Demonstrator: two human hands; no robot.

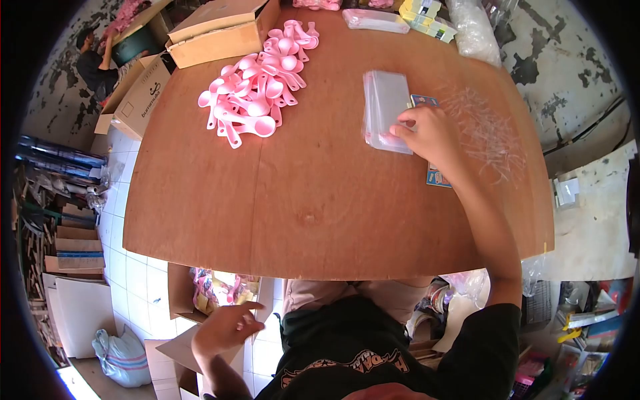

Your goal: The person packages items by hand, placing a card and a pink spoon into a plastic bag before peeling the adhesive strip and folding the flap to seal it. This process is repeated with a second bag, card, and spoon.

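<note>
My right hand point(430, 133) is at the right edge of a stack of clear plastic bags point(385, 100), its thumb and forefinger drawn together on a plastic bag. Under and beside that hand, parts of printed blue cards point(437, 177) show; the rest is covered. My left hand point(227, 328) is off the table, below its front edge, with fingers apart and nothing in them. Near it, a cardboard box point(179, 293) holds colourful packed items point(227, 288). A pile of pink plastic measuring spoons point(257, 93) lies on the table's left half.
Thin clear plastic strips point(487, 133) lie scattered on the wooden table point(307, 200) at right. Along the back are a cardboard box point(217, 37), a packet of clear bags point(375, 21) and yellow card stacks point(429, 20). Another person point(97, 63) sits at far left.
</note>
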